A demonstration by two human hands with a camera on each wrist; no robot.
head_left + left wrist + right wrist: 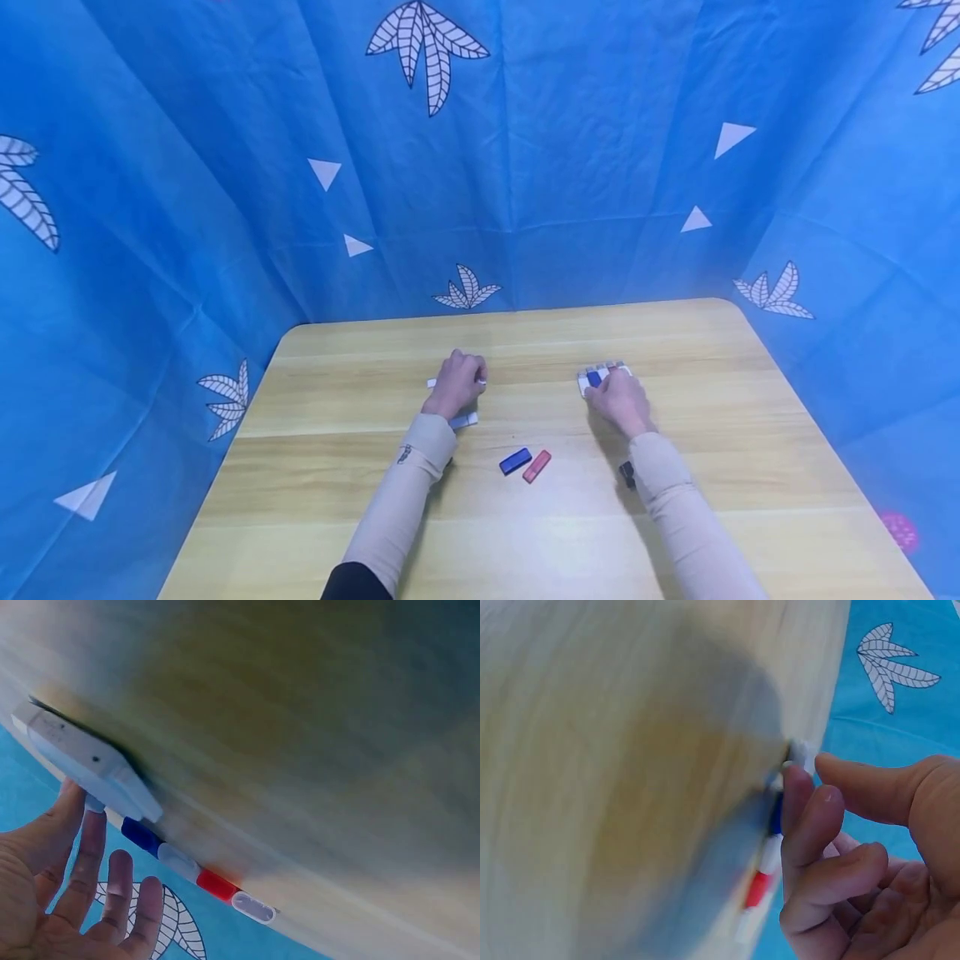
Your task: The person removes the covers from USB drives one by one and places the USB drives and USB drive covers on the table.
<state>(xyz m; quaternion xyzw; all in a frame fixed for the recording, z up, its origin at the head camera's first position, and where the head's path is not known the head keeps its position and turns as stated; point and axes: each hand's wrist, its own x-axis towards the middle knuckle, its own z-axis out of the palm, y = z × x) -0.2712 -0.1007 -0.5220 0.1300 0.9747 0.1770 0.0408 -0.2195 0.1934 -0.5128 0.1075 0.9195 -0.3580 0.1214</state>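
My left hand (456, 383) is over a row of small pieces, white at both visible ends. In the left wrist view the row shows a blue piece (140, 835) and a red piece (217, 886) between white ones. The left thumb and forefinger pinch a pale piece (94, 803) at its near end, partly behind a larger white block (86, 761). My right hand (621, 398) is at a flat white, blue and red row (592, 379). Its thumb and forefinger pinch the white end piece (802, 754); the other fingers curl loosely.
Between the forearms lie a blue block (515, 461) and a red block (537, 467). A small black object (627, 475) sits beside the right sleeve. The wooden table (360, 508) ends at a blue patterned curtain (570, 167).
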